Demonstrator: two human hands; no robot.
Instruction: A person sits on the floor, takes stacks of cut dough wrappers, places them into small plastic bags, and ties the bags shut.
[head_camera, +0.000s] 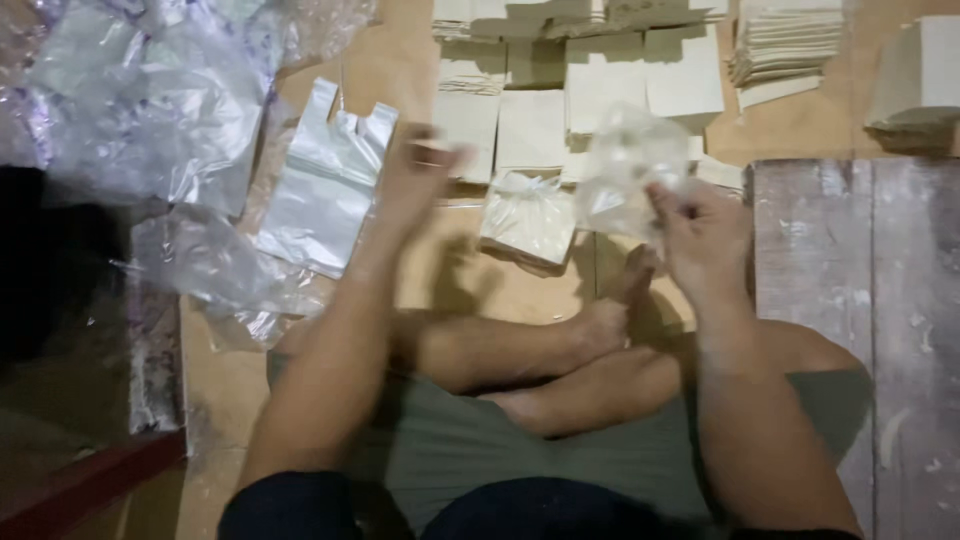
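Pinched between the right hand's (700, 225) thumb and fingers is a small clear plastic bag (625, 165), held up in the air above the floor, crumpled and partly open. Left hand (425, 165) is raised apart from it, fingers curled; motion blur hides whether it holds anything, so its grip cannot be told. Below lies a packed bundle in a knotted clear bag (528, 218), with rows of flat tan paper packets (590, 85) beyond and a stack of white carrier bags (328, 180) to the left. Sound practice: keep the bag mouth spread with both hands before filling.
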